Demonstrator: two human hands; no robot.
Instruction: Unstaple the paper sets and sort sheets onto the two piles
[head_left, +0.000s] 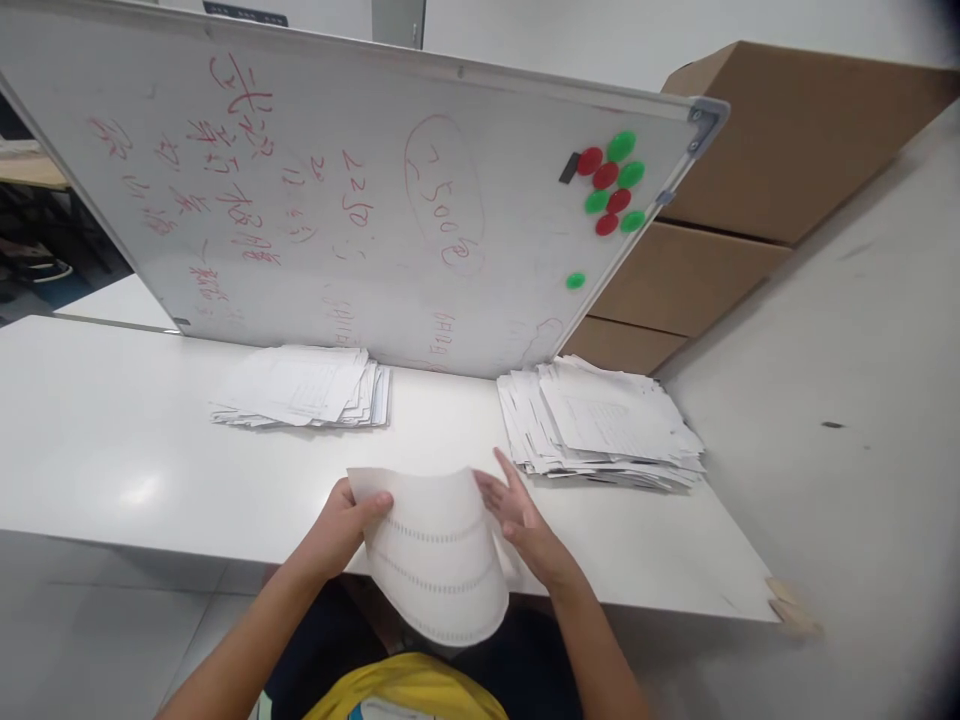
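A curved white sheet of paper (435, 560) with rows of small print hangs over the table's front edge, above my lap. My left hand (349, 525) grips its upper left corner, thumb on top and fingers behind. At the sheet's right edge is my right hand (525, 520), its fingers spread and the palm turned toward the paper; some fingertips are partly behind or against that edge. Beyond my hands lie two piles of papers, a lower one (300, 388) at the left and a thicker, uneven one (607, 420) at the right.
A whiteboard (300, 200) with red writing and round magnets (606, 175) stands along the back of the white table (112, 430). Brown cardboard boxes (795, 140) are stacked behind it at the right. A wall (847, 400) closes off the right side.
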